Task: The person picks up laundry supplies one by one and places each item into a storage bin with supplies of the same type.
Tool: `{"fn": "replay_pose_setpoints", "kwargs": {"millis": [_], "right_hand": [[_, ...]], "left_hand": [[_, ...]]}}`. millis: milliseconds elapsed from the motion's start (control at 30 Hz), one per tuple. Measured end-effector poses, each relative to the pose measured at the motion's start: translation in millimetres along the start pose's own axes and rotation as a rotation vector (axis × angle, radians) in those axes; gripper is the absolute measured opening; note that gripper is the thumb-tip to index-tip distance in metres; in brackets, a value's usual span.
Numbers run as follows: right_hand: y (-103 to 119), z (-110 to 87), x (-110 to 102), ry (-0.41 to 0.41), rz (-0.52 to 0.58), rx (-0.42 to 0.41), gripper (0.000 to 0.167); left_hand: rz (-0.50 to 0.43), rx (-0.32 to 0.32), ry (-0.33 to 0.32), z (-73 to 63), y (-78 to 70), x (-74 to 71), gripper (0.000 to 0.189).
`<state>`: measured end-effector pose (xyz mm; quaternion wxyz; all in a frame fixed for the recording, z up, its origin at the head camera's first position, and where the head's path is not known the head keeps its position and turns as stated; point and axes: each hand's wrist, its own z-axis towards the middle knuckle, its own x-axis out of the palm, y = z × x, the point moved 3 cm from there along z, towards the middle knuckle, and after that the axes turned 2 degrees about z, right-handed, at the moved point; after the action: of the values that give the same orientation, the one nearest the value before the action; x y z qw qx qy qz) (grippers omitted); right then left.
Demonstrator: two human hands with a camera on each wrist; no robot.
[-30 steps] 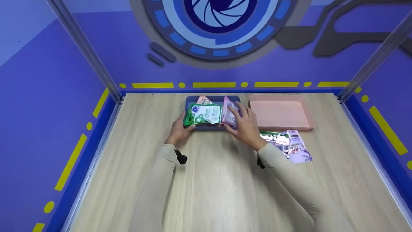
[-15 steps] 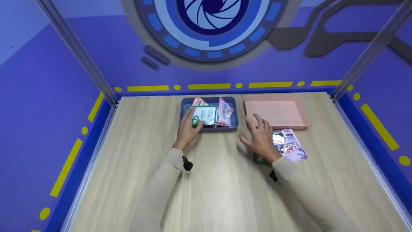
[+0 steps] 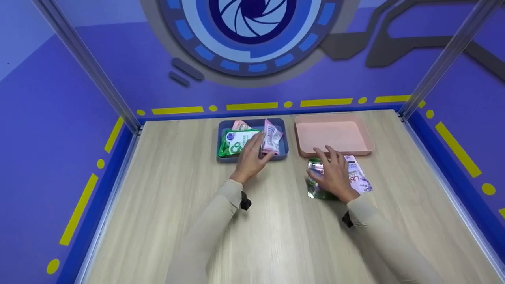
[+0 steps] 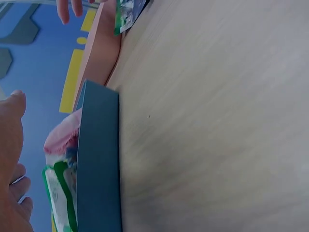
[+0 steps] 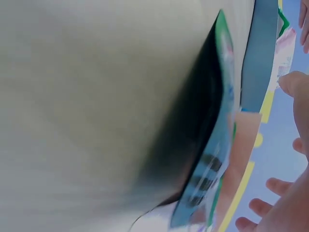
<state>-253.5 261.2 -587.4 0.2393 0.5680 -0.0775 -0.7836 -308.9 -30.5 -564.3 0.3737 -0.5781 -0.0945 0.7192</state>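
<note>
My left hand (image 3: pixel 251 158), fingers extended, is over the front of the dark blue tray (image 3: pixel 226 160). Beneath and beside it are a green-and-white pouch (image 3: pixel 225 148) lying flat and a pink pouch (image 3: pixel 271 136) standing at the right. A peach packet (image 3: pixel 240 125) pokes out behind them. My right hand (image 3: pixel 335 175) hovers with spread fingers over a shiny green pouch (image 3: pixel 314 192), which overlaps a lavender pouch (image 3: pixel 360 182) on the table. In the right wrist view a gap shows between the fingers and the raised edge of the green pouch (image 5: pixel 212 154).
A pink tray (image 3: pixel 331 136) with nothing in it stands right of the blue one, just behind the loose pouches. The wooden table (image 3: pixel 276 236) is bounded by purple walls (image 3: pixel 130 51) at the back and sides.
My right hand has left the pink pouch in the blue tray and moved right, over the loose pouches. My left hand has shifted from the blue tray's left edge rightward across the green-and-white pouch.
</note>
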Motion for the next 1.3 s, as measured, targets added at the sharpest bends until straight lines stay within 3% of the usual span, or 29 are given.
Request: {"fn": "replay_pose_setpoints", "kwargs": {"millis": [267,533,867,1300], "right_hand": [[-26.3,-11.6,-10.0,0.051,-0.017,0.022,0.077],[-52.4,-22.6,-16.9,0.094,-0.056,0.097,0.077],[-71.5,-34.0,-21.4,0.167,-0.066,0.162,0.074],[-80.7,-42.9,-24.8,0.197,-0.026,0.208,0.062]], "left_hand": [[0.106,0.087,0.021,13.8,-22.2,24.0,0.075],[0.203,0.143,0.022,27.2,-40.7,42.1,0.076],[0.217,0.13,0.084,36.5,-53.6,56.6,0.08],[0.29,0.121,0.151,47.6,-66.5,73.9,0.076]]}}
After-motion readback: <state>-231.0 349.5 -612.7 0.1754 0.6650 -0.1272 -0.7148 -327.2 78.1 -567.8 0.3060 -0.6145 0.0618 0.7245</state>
